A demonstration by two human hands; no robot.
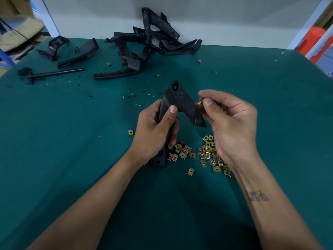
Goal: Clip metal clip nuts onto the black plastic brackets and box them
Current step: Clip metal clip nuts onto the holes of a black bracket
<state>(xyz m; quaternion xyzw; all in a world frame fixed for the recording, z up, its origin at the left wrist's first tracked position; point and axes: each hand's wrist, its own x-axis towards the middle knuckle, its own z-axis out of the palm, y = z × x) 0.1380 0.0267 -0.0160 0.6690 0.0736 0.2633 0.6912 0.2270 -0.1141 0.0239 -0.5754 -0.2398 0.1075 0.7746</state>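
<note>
Head view: black bracket (181,103) upright in left hand (155,134), long axis vertical.

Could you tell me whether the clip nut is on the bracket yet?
Cannot tell: right hand pinches the nut at the bracket edge.

1. A small assembly workshop: a workbench covered in a green mat (252,105) carries a heap of black plastic brackets (149,44) and loose metal clip nuts (207,152).
2. Black plastic shavings (32,80) litter the mat.
3. Cardboard boxes (16,20) stand at the far left.
</note>
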